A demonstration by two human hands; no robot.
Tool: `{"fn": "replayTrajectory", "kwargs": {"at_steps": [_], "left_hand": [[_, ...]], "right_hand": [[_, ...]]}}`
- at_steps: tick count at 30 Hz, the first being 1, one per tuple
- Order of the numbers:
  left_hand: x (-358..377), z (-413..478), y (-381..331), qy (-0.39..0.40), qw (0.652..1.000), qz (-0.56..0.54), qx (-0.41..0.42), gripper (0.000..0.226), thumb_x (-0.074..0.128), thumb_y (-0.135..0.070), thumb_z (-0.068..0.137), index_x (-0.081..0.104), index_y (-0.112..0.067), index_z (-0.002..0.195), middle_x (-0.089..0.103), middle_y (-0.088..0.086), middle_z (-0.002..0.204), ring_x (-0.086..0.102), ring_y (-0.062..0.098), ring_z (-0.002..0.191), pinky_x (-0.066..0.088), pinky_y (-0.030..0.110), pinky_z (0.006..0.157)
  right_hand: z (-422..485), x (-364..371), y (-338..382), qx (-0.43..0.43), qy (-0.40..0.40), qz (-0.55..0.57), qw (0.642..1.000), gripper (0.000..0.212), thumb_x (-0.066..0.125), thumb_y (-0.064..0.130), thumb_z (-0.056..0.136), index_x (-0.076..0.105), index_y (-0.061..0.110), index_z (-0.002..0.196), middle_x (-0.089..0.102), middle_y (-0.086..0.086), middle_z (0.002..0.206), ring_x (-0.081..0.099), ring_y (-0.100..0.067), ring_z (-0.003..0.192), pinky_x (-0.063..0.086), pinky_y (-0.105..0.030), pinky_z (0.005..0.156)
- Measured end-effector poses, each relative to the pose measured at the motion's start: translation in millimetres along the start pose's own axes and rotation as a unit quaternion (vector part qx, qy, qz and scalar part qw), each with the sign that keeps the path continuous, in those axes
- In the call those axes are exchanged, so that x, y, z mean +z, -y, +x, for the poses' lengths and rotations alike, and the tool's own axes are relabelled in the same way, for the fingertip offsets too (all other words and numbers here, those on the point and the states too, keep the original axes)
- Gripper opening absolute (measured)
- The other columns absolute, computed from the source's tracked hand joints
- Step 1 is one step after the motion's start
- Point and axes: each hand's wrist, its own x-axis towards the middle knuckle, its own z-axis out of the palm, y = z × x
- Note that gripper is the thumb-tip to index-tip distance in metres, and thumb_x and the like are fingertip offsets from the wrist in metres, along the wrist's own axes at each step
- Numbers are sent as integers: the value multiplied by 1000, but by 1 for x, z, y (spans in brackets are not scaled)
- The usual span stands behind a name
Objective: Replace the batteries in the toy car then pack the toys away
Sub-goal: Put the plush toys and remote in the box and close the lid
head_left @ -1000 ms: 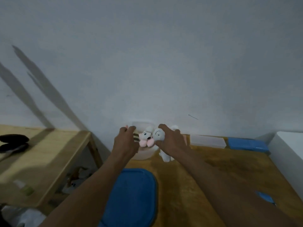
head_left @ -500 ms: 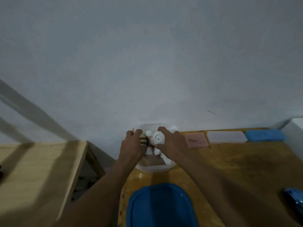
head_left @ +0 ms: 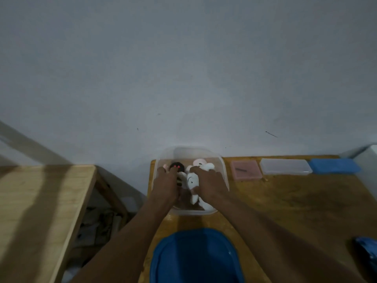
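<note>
1. The left hand and right hand sit side by side, slightly apart, inside the clear tub at centre frame.
2. The left fingers lie stretched over the black-headed striped plush; the right fingers and thumb curl round the white plush.
3. The white plush runs up-down in frame, head toward the wall, legs toward the lower edge; a pink-and-white plush lies above it.
4. The blue lid lies below the tub on the wooden table; the blue toy car is cut off by the right edge, so I cannot tell its heading.
</note>
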Motion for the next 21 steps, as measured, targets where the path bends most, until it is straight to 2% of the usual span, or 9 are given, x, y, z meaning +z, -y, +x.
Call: {"fn": "replayTrajectory", "kwargs": {"at_steps": [2, 4, 6, 9, 12, 14, 16, 18, 21], "left_hand": [[4, 3, 1, 25, 1000, 4, -9, 65, 64, -21, 89, 32, -17, 146, 31, 16, 143, 52, 33, 119, 44, 33, 100], [7, 5, 1, 40, 999, 14, -15, 70, 66, -22, 88, 29, -15, 147, 29, 16, 144, 53, 31, 117, 44, 31, 99], [8, 9, 0, 54, 998, 25, -14, 74, 66, -22, 88, 24, -13, 149, 25, 18, 147, 51, 31, 120, 43, 32, 100], [4, 14, 0, 91, 995, 24, -20, 81, 67, -18, 87, 18, -14, 151, 16, 18, 151, 44, 32, 128, 40, 34, 106], [3, 14, 4, 70, 997, 19, -13, 76, 71, -19, 83, 30, -18, 146, 30, 17, 142, 52, 31, 117, 44, 31, 96], [4, 13, 5, 28, 999, 21, -5, 67, 73, -19, 80, 40, -19, 138, 39, 15, 132, 55, 31, 107, 44, 28, 86], [4, 12, 3, 16, 999, 31, -6, 65, 75, -20, 79, 41, -17, 135, 40, 15, 129, 53, 30, 107, 45, 28, 85], [3, 12, 1, 20, 999, 38, -1, 67, 75, -23, 79, 40, -14, 135, 40, 16, 130, 50, 30, 113, 45, 29, 88], [2, 12, 1, 33, 998, 52, -3, 68, 72, -24, 82, 35, -14, 139, 42, 18, 132, 50, 30, 116, 46, 30, 91]], "right_hand": [[7, 6, -3, 12, 33, 32, 999, 43, 64, 26, 79, 50, 33, 119, 57, -11, 116, 55, -31, 99, 42, -33, 76], [11, 9, -4, 77, 25, 148, 986, 47, 64, 35, 77, 51, 26, 121, 56, -9, 112, 59, -26, 95, 46, -34, 78], [8, 16, -1, 170, -10, 316, 933, 65, 66, 48, 68, 46, 21, 124, 57, -4, 105, 60, -19, 87, 51, -35, 76], [12, 21, -1, 195, -33, 431, 880, 74, 69, 40, 70, 31, 22, 130, 58, -2, 99, 62, -17, 84, 51, -33, 69], [17, 22, -3, 177, -32, 411, 894, 71, 67, 44, 69, 37, 20, 129, 60, -4, 104, 65, -18, 83, 55, -36, 71], [19, 23, -3, 154, -29, 380, 912, 64, 67, 46, 72, 44, 20, 125, 67, -5, 101, 68, -16, 77, 53, -29, 59], [19, 22, -4, 140, -42, 340, 929, 68, 69, 51, 70, 47, 19, 125, 70, -4, 94, 69, -14, 75, 49, -28, 56], [17, 17, -4, 118, -30, 324, 938, 71, 71, 46, 71, 45, 22, 133, 68, -4, 103, 68, -19, 87, 53, -34, 66], [14, 4, -4, 31, 59, 118, 991, 57, 55, 20, 91, 37, 30, 144, 47, -18, 133, 50, -38, 117, 43, -44, 95]]}}
